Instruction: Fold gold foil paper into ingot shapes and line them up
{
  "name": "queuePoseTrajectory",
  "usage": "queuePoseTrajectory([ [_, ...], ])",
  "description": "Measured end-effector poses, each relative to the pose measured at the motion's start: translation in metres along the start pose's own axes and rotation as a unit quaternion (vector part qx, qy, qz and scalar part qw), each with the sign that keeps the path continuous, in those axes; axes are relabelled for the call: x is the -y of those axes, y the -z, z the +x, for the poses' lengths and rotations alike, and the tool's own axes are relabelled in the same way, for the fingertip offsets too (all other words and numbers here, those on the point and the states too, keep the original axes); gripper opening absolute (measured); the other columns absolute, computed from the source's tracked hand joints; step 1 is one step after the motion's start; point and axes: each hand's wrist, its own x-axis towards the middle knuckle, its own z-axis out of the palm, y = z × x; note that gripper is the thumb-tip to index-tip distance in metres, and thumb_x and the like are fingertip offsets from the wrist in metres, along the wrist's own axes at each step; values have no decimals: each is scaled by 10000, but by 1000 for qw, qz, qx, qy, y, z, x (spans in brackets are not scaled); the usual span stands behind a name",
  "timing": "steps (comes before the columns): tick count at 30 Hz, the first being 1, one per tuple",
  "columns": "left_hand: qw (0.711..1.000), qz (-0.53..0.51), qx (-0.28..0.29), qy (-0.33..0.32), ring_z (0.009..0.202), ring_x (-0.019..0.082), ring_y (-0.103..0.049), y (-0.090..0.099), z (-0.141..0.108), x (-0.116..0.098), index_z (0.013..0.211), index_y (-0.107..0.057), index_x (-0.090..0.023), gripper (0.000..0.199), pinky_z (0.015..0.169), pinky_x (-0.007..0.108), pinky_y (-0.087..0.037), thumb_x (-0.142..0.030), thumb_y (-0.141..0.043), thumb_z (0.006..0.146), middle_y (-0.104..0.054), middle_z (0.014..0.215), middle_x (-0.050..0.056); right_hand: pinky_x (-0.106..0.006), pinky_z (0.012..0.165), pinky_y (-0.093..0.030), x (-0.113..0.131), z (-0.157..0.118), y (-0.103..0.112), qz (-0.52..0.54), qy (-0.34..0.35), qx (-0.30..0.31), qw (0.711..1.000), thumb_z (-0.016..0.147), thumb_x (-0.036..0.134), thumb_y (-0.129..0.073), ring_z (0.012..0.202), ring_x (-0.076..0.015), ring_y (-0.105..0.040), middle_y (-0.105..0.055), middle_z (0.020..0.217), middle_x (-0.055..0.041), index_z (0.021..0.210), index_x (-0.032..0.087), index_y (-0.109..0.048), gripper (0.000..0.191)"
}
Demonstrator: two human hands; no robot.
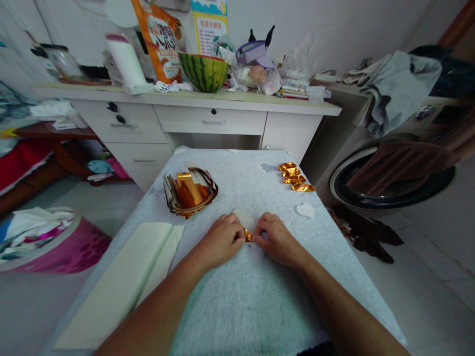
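Pale, mottled cloth covered the table, with white drawers behind it. Directly between the two hands lay a small gold foil piece, its long axis running roughly crosswise — neither hand was clearly nearer. The left hand pinched one end and the right hand the other, fingers drawn in close. Just beyond sat a flat, matte pale slip, partly hidden by the fingers. Shiny, crinkled twists formed a row at far right; at left, a rounded basket held smooth, glossy foil sheets — near creased, off-white paper.
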Motion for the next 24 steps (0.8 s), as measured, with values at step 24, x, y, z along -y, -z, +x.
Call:
queuePoseTrajectory([
  [24, 999, -5, -26, 27, 897, 190, -474, -5, 0, -1, 686, -553, -176, 127, 800, 329, -396, -116, -526, 795, -520, 889, 33, -280, 761, -358, 6, 4, -6, -22, -48, -33, 998, 743, 129, -664, 801, -155, -478, -537, 787, -25, 638, 166, -596, 130],
])
